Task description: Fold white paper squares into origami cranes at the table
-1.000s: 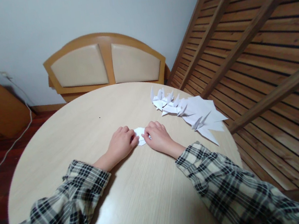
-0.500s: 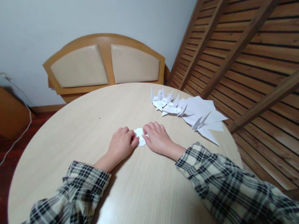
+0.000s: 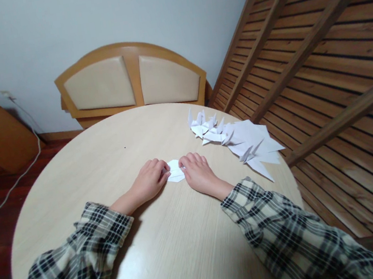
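Observation:
A small folded white paper (image 3: pixel 175 171) lies flat on the round pale wooden table (image 3: pixel 113 170). My left hand (image 3: pixel 149 180) presses its curled fingers on the paper's left edge. My right hand (image 3: pixel 197 172) pinches the paper's right edge with fingers closed. Both wrists rest on the table, in plaid sleeves. Part of the paper is hidden under the fingertips.
Several folded white paper cranes (image 3: pixel 209 128) and flat white sheets (image 3: pixel 254 143) lie at the table's right edge. A wooden chair with beige pads (image 3: pixel 131 80) stands behind the table. A slatted wooden frame (image 3: pixel 316 43) leans at the right. A cable (image 3: pixel 13 186) runs across the floor at left.
My left hand has slid slightly left, so more of the folded paper shows between the hands. The right hand stays almost in place.

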`<state>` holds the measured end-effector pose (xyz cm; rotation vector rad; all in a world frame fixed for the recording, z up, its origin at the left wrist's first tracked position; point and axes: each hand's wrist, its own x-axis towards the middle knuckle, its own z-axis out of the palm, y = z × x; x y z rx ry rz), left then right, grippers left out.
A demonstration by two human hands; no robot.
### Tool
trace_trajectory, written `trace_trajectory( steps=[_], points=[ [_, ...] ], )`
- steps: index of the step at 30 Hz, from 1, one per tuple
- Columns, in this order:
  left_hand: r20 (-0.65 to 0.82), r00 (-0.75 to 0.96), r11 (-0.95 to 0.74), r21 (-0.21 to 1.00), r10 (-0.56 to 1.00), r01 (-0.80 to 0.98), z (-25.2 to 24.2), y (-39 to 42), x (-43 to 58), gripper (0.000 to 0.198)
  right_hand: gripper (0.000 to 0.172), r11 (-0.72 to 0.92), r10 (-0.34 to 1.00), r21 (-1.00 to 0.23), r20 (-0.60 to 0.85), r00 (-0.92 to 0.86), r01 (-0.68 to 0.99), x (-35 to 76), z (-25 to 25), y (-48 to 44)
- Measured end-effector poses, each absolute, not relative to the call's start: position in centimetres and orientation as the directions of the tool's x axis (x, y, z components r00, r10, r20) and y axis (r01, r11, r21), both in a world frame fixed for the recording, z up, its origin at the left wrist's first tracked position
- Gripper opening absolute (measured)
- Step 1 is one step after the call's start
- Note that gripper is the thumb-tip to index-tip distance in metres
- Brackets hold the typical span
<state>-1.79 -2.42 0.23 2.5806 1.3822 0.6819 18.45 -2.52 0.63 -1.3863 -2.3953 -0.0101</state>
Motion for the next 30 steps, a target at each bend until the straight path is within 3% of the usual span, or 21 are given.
trace_trajectory(
  steps=[16,22,30],
  points=[
    [0.340,0.558,-0.654,0.405,0.757,0.639,0.0,-2.1,-2.8,0.022,0.025,0.580,0.810,-0.264,0.280,-0.514,0.770,20.2,0.3,-1.9],
    [0.348,0.611,-0.703,0.351,0.711,0.618,0.1,-2.1,-2.9,0.032,0.026,0.637,0.770,-0.310,0.304,-0.561,0.706,21.0,0.2,-1.4],
    [0.360,0.623,-0.720,0.323,0.694,0.614,0.0,-2.1,-2.8,0.033,0.036,0.793,0.603,-0.144,0.324,-0.729,0.592,22.3,1.1,-2.5]
  ],
)
